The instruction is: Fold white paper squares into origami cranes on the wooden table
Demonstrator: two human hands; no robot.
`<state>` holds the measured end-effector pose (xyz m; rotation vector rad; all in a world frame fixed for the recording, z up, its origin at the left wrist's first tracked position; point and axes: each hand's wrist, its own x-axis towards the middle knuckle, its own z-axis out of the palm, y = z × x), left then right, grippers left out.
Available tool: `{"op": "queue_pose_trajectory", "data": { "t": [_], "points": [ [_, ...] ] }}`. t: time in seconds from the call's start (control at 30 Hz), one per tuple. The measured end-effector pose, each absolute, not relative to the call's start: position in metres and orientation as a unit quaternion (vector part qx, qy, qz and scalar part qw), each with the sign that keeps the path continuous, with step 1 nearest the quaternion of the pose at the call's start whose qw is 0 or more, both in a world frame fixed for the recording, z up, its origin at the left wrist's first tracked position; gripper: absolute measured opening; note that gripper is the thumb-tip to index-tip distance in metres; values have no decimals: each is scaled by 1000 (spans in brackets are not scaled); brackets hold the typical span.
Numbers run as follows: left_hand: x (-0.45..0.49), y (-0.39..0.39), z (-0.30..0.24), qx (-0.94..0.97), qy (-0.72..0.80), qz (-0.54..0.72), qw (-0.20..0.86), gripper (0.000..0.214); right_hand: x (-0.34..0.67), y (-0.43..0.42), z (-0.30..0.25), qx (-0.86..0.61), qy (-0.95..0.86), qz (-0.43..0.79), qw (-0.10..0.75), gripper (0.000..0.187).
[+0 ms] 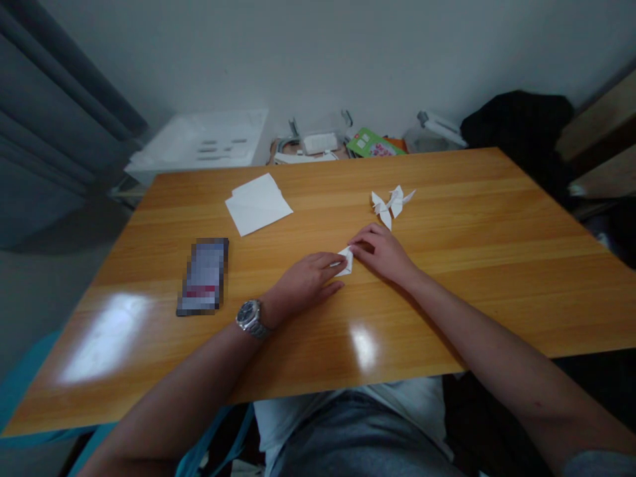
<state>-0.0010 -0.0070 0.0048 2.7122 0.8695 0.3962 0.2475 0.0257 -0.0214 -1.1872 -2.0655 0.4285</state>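
A small folded piece of white paper (348, 266) lies on the wooden table (477, 265) between my hands. My left hand (307, 281), with a metal watch (251, 318) on the wrist, rests over the paper's left side, its fingers stretched out and pressing it flat. At the paper's upper right corner, the thumb and index finger of my right hand (380, 250) close on the edge. Part of the paper is hidden under the left fingers. Just beyond the right hand sit folded white paper cranes (395, 202).
White paper sheets (259, 204) lie at the back left of the table. A phone (203, 277) with a blurred screen is nearer on the left. Behind the far edge are a white plastic container (199, 142), a green booklet (372, 142) and a dark bundle (517, 129).
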Motion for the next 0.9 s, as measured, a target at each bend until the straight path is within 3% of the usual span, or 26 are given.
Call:
{"op": "queue_pose_trajectory", "data": {
  "t": [0.9],
  "points": [
    [2,-15,14,952,276,100,92,40,245,30,-19,-527,-738,209,366,8]
  ]
}}
